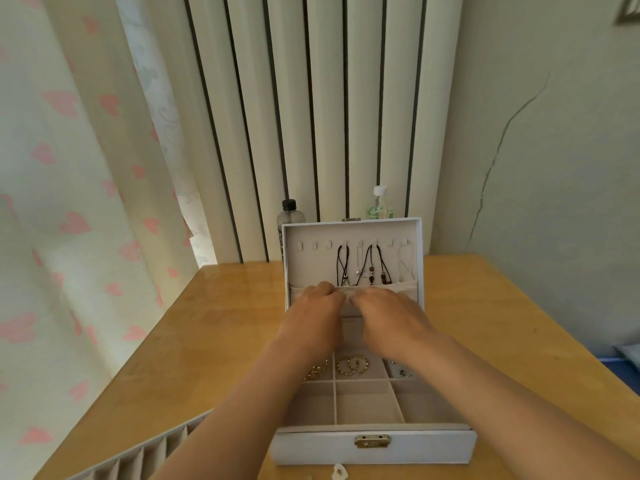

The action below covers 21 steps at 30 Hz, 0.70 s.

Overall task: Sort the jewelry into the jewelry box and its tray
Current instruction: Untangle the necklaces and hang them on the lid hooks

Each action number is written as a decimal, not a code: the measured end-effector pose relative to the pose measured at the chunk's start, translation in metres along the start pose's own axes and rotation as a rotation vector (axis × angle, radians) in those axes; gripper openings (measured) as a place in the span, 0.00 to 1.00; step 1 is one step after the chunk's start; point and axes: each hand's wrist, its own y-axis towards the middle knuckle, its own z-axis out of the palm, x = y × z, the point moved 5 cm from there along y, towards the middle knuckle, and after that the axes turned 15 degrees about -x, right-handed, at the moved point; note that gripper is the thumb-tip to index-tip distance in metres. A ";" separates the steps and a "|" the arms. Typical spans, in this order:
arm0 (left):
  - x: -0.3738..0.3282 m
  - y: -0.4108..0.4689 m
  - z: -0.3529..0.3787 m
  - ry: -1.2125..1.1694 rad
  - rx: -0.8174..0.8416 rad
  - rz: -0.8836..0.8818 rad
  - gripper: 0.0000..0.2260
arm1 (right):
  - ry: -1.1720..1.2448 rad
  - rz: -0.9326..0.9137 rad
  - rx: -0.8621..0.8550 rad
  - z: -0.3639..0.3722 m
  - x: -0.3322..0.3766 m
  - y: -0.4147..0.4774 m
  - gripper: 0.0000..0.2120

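A white jewelry box (374,448) stands open on the table, its lid (351,230) upright. Several necklaces (363,268) hang from hooks inside the lid, their ends reaching the elastic pocket (398,289). My left hand (313,313) and my right hand (388,318) meet at that pocket's top edge, fingers curled on the fabric. What the fingertips hold is hidden. Gold hoop earrings (353,365) lie in a middle compartment, gold pieces (317,370) to their left, small studs (401,372) to the right. The removable tray (145,455) lies at the lower left.
Two bottles, a black-capped bottle (290,216) and a white-capped bottle (380,204), stand behind the lid. A small white heart-shaped piece (338,472) lies on the wooden table (207,341) in front of the box. A curtain hangs left, a wall stands right.
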 end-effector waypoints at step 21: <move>-0.089 -0.110 -0.116 -0.137 0.040 -0.097 0.17 | 0.085 0.152 0.042 -0.120 0.045 -0.142 0.18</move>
